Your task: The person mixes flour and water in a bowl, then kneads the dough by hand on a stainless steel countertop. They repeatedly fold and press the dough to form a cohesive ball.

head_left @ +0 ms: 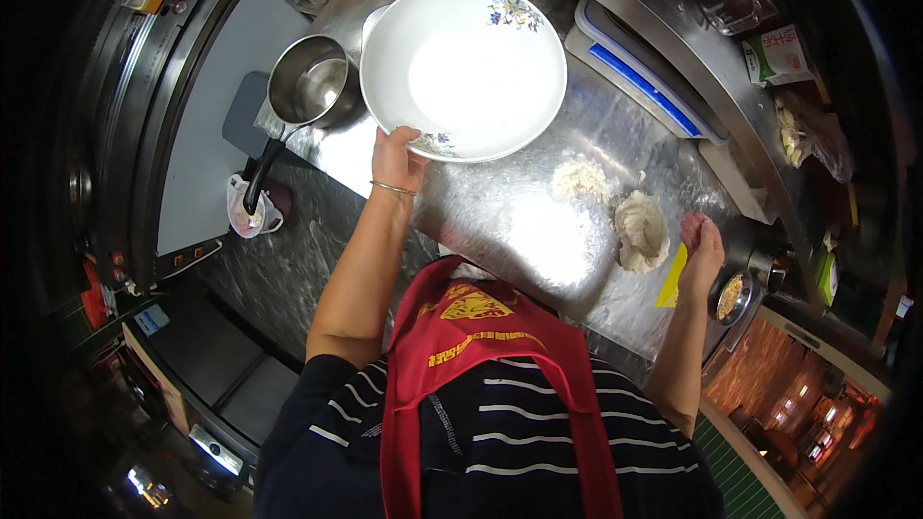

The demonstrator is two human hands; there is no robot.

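My left hand (398,158) grips the near rim of a large white bowl (461,79) with floral decoration. The bowl is tilted, its bare inside facing up toward me. My right hand (701,249) is at the right of the steel worktop (497,194), fingers curled. Beside its wrist shows a flat yellow piece (672,280), perhaps a dough scraper; whether the hand holds it, I cannot tell. Just left of that hand lies a lump of pale dough (642,232), with a heap of crumbly dough or flour (579,182) next to it.
A steel saucepan (310,83) stands left of the bowl, its black handle (264,173) jutting past the worktop edge. Behind are a lidded plastic container (642,79) and a raised steel shelf (721,65). A small metal bowl of grains or chopped food (732,297) sits at the right.
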